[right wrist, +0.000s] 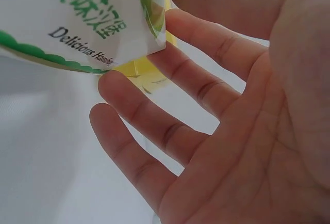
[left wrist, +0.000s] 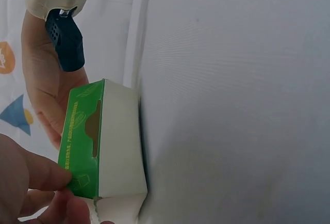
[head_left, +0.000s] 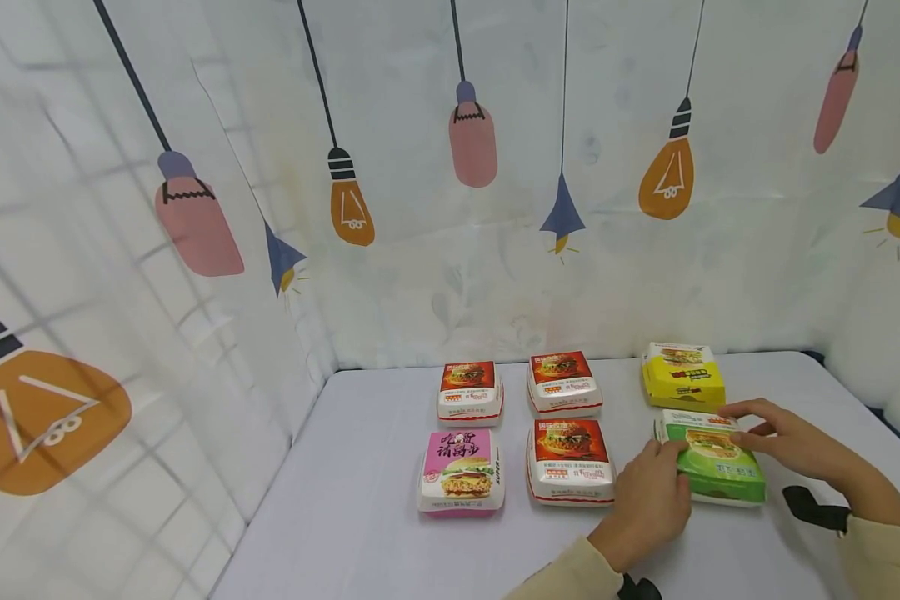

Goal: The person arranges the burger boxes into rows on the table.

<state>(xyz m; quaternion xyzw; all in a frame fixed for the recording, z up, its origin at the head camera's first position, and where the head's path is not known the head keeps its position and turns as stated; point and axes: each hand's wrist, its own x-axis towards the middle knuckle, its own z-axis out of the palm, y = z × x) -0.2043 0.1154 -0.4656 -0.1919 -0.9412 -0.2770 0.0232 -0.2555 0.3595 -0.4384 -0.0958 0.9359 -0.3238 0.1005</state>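
Observation:
A green and white burger box [head_left: 712, 457] with a closed lid lies at the right of the table between both hands. My left hand [head_left: 651, 492] holds its left side, and the left wrist view shows the thumb and fingertips gripping a corner of the box [left wrist: 82, 141]. My right hand [head_left: 802, 446] has its thumb and index finger at the box's far right corner. In the right wrist view, the other fingers [right wrist: 139, 110] of that hand spread out beside the box [right wrist: 87, 22]. A yellow burger box [head_left: 682, 375] stands just behind the green one.
Left of the hands stand red and white burger boxes [head_left: 570, 462], [head_left: 470, 393], [head_left: 565, 385] and a pink burger box [head_left: 461, 473]. They form two rows on the white table [head_left: 345, 517]. A cloth printed with lamps [head_left: 412, 275] hangs behind the table and along its left side.

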